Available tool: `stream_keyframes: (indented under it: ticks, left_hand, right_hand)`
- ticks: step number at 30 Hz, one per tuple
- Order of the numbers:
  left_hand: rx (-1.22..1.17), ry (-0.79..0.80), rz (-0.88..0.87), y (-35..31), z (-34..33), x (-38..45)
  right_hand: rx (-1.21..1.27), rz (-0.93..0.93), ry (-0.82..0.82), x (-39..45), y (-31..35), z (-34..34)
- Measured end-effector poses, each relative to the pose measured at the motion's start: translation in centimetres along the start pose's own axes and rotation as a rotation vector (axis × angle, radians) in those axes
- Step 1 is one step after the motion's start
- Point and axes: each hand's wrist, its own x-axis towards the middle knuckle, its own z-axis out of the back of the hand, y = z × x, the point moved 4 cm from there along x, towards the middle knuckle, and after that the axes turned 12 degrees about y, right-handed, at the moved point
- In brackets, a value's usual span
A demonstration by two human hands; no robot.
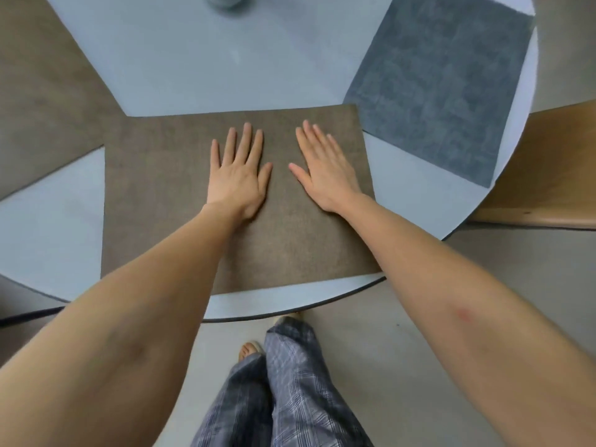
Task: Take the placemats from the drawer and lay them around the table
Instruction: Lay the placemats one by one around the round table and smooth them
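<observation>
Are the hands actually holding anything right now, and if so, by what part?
Nothing is held. The left hand and right hand lie flat, fingers straight, on the middle of the brown placemat on the table.

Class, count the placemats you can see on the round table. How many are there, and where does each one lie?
3. A brown placemat lies nearest, under both flat hands; another brown placemat lies at left; a blue-grey placemat lies at right. More may sit beyond the frame.

- My left hand [240, 175] and right hand [325, 174] press flat on the near brown placemat [161, 195].
- A grey placemat [442, 88] lies far right on the round table [180, 69].
</observation>
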Motion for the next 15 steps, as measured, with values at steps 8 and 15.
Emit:
stream_keyframes:
  ticks: [8, 15]
  left_hand:
    - [0.045, -0.075, 0.009, 0.6, 1.4, 0.4]
    - [0.087, 0.039, -0.204, -0.4, 2.1, 4.0]
  right_hand:
    - [0.153, -0.332, -0.153, 3.0, -4.8, 1.6]
    - [0.056, -0.370, -0.134, 2.5, -4.4, 1.8]
